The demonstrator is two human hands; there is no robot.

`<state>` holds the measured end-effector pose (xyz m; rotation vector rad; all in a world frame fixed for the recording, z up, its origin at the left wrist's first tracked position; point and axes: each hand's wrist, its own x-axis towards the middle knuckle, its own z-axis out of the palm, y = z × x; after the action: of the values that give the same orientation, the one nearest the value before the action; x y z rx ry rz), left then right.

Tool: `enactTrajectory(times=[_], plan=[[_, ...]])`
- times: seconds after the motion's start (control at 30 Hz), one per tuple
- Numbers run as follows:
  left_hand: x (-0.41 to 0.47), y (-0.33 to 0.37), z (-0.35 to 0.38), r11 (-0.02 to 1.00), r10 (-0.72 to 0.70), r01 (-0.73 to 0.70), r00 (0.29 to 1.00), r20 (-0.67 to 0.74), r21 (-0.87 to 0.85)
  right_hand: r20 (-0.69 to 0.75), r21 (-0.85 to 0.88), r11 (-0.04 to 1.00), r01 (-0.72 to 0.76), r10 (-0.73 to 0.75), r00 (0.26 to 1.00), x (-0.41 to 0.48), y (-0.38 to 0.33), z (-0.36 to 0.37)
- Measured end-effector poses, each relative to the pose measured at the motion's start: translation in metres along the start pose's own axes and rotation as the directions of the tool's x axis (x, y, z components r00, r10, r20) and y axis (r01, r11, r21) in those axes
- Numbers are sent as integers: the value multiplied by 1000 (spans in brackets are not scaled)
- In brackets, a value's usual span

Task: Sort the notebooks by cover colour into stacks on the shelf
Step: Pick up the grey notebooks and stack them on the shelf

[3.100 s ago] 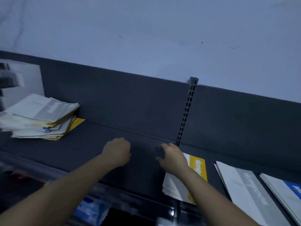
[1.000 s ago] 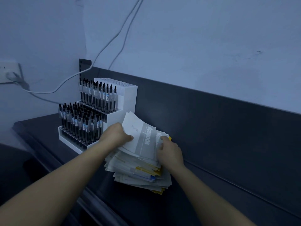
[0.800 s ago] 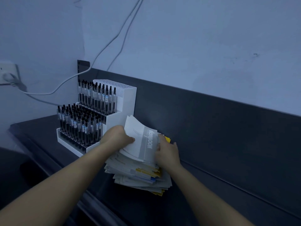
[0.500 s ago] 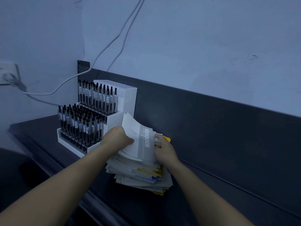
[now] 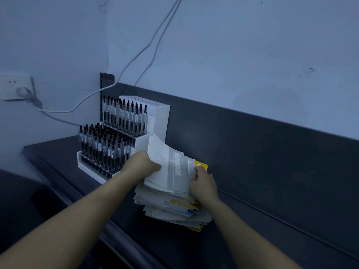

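Atop stack (image 5: 171, 208): left hand (image 5: 141, 166), right hand (image 5: 204, 186).

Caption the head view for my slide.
Left hand and right hand grip a curled grey-banded white notebook atop the mixed paper pile on the dark shelf, beside a white pen rack.

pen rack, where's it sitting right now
In the head view the white pen rack stands on the left part of the dark shelf, by its back panel, directly left of and behind the notebook pile.
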<state>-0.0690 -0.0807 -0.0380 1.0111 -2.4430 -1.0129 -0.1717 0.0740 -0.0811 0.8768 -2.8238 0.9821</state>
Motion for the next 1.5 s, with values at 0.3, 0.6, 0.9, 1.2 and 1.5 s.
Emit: enactTrajectory(times=[0.3,0.6,0.9,1.2,1.5], plan=[[-3,-4,-3,995,-36,35,999,-16,-91,118,322,947,-8,-32,992,-2,-6,-4],[-6,3,-14,955,44,-68,995,-87,-288,89,380,924,-46,13,996,-6,-12,-8],[-13,6,-4,930,116,-144,988,-101,-339,26,502,856,-121,125,992,-17,-14,-19],[-13,-2,-2,988,132,-144,977,-169,-60,139,602,746,-285,254,957,-22,-14,-18],[-2,-11,1,996,89,-92,983,-161,-12,135,483,776,-405,392,910,-7,-10,-17]])
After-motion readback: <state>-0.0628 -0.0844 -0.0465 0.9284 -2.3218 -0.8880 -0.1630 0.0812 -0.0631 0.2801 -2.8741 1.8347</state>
